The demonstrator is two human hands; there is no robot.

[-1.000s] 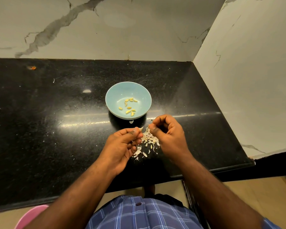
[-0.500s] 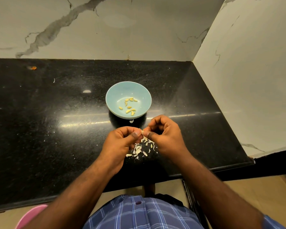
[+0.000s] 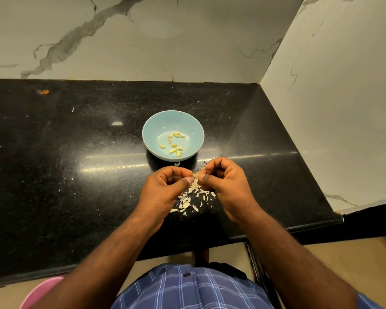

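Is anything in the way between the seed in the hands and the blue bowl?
Nothing visible. The left hand and right hand pinch the seed just before the bowl; only counter with one small flake lies between.

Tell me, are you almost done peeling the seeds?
Done: several yellow kernels lie in the bowl, and a heap of husks sits on the counter. In hand: the left hand and right hand pinch one seed between them. Left: that seed is not yet in the bowl. No unpeeled pile shows, so how many remain can't be told.
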